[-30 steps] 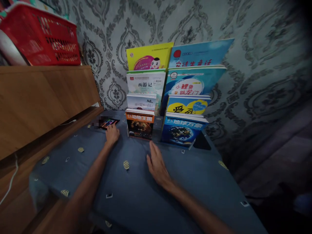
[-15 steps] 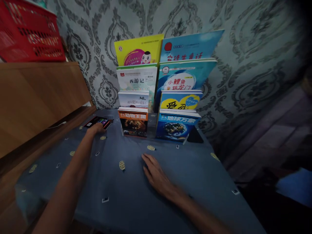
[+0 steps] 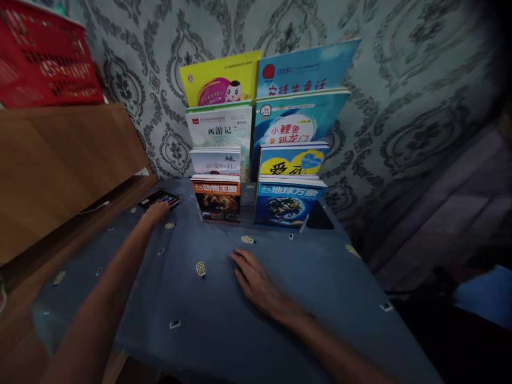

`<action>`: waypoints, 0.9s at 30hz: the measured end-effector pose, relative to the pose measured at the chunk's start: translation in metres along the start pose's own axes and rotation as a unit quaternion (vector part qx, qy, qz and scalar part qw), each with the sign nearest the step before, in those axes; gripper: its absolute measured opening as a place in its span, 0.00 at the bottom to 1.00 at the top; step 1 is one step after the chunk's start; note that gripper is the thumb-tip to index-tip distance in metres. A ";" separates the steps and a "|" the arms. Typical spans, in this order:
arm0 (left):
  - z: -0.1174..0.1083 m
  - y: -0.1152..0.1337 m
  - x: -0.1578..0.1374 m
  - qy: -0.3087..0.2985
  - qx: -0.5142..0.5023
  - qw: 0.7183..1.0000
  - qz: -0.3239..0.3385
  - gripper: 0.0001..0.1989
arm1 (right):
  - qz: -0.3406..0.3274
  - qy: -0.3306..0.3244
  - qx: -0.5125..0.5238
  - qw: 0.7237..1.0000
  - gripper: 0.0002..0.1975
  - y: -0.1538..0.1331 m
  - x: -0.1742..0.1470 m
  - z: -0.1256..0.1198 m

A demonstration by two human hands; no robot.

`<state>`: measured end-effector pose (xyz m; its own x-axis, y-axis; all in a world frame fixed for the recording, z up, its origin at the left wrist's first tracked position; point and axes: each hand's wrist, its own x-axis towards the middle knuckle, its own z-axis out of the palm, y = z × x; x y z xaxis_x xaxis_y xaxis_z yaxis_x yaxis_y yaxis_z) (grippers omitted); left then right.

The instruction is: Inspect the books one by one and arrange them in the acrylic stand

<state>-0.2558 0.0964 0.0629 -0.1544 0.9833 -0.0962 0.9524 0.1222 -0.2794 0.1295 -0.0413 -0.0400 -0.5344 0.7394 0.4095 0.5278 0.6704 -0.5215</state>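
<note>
At the far left of the table, a dark book (image 3: 149, 199) with a small white barcode patch lies flat. My left hand (image 3: 160, 209) is closed on the near edge of this book; the arm is stretched out and the fingertips are partly hidden. My right hand (image 3: 254, 280) rests on the dark blue tablecloth (image 3: 208, 314) near the middle, fingers stretched out and thumb apart, holding nothing. Beyond it, books stand in two stepped columns: an orange-topped book with a lion (image 3: 218, 201) in front on the left, and a blue book with a globe (image 3: 284, 208) in front on the right.
Behind the front books rise a white book (image 3: 222, 130), a yellow book (image 3: 220, 74) and several blue ones. A flat black object (image 3: 320, 217) lies right of the columns. A red basket (image 3: 48, 58) sits on a wooden cabinet (image 3: 64, 165) at left. Patterned wallpaper covers the wall.
The view has shifted slightly, so the standing books appear a little further left and higher. My left hand stays at the dark book; my right hand still rests on the cloth.
</note>
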 end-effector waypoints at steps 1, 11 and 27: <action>-0.002 -0.003 -0.007 0.011 0.001 1.000 -0.005 0.21 | 0.001 0.000 -0.001 1.000 0.23 0.000 0.000 0.000; 0.003 -0.029 -0.029 0.006 -0.028 0.998 -0.050 0.23 | -0.015 0.016 0.001 1.000 0.19 0.003 0.002 0.005; 0.001 -0.008 0.015 -0.060 -0.051 0.997 -0.007 0.19 | -0.032 0.016 -0.016 0.999 0.16 -0.011 0.004 -0.009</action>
<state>-0.2656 0.1098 0.0626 -0.1922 0.9591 -0.2078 0.9708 0.1549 -0.1829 0.1281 -0.0452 -0.0261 -0.5465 0.6961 0.4657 0.5137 0.7178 -0.4700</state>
